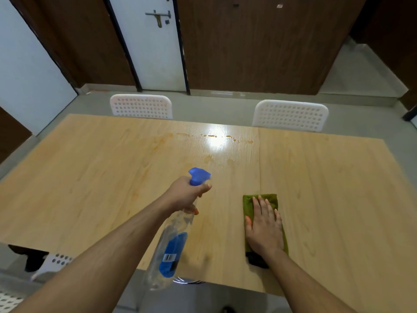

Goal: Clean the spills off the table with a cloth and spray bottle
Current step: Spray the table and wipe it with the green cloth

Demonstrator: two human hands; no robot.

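The wooden table (90, 177) carries orange-brown spills (216, 136) towards its far edge, well beyond both hands. The left hand (187, 195) grips the neck of the spray bottle (173, 240), nozzle aimed at the spills, while the right hand (264, 229) lies flat, fingers straight, on the green cloth (248, 203) near the front edge. From this range the mist may fall short, and the cloth could smear the liquid wider.

A single wide-angle head view looks forward and steeply down from the near edge of the table (90, 177), close above it. It faces across the tabletop toward two white chairs (141, 106) at the far edge and a door (155, 53) beyond. Both forearms reach in from the bottom.
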